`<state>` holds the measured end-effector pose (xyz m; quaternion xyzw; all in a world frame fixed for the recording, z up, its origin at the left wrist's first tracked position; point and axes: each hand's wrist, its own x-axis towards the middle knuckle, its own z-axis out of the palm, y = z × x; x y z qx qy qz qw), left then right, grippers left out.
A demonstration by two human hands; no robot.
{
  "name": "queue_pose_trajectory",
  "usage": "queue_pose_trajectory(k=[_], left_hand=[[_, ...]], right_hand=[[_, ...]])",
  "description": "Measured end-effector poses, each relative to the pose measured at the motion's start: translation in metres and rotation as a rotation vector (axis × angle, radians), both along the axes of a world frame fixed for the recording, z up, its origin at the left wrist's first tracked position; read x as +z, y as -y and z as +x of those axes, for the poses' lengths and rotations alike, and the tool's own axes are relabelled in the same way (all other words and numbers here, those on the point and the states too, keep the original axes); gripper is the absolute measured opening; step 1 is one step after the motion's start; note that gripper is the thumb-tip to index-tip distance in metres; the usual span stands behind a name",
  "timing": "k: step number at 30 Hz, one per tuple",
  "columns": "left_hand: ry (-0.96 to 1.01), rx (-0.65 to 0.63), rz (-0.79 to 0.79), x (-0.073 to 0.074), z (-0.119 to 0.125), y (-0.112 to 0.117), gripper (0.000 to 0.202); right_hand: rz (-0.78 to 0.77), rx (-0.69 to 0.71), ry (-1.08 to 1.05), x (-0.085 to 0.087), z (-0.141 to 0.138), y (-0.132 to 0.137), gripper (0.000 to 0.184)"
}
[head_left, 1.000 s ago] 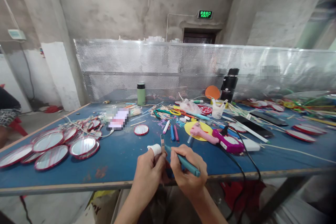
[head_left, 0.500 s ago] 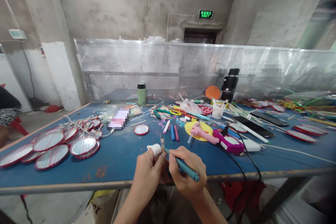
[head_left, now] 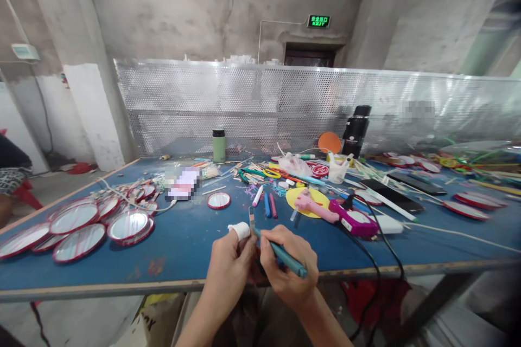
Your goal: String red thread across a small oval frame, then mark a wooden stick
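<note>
My right hand [head_left: 287, 265] is closed round a teal marker pen [head_left: 285, 256], its tip pointing up-left toward a thin flat stick [head_left: 252, 220]. My left hand [head_left: 230, 265] pinches that stick upright; a white wrap [head_left: 239, 230] covers one fingertip. Both hands meet at the near edge of the blue table [head_left: 183, 238].
Several round red-rimmed mirrors [head_left: 130, 226] lie at the left. Loose markers [head_left: 266, 205], a pink glue gun [head_left: 311, 207], a purple device [head_left: 354, 223] with black cables, a green flask [head_left: 218, 146] and craft scraps crowd the middle and right. A perforated metal screen [head_left: 285, 108] backs the table.
My right hand with the pen has shifted slightly up and left against the stick; the left hand has barely moved.
</note>
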<state>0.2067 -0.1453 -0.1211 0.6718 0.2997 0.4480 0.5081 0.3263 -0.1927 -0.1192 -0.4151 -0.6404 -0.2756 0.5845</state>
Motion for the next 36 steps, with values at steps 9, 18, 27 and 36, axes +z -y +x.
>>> queue_pose_trajectory(k=[9,18,27,36], left_hand=[[-0.008,0.024,0.034,-0.0017,0.0005,-0.0017,0.032],[-0.014,-0.004,0.013,-0.0023,0.0002,-0.0014,0.033],[0.041,-0.02,-0.031,0.0022,0.0003,0.0013,0.03],[-0.002,0.006,0.008,-0.0016,0.0012,-0.0008,0.032]], right_hand=[[-0.014,0.002,0.004,-0.0019,0.0007,-0.001,0.01],[-0.006,0.011,0.005,-0.0005,-0.0002,-0.001,0.011],[0.004,-0.01,-0.016,-0.0005,0.0007,-0.0002,0.011],[-0.01,0.014,0.006,-0.0013,0.0009,-0.0004,0.01]])
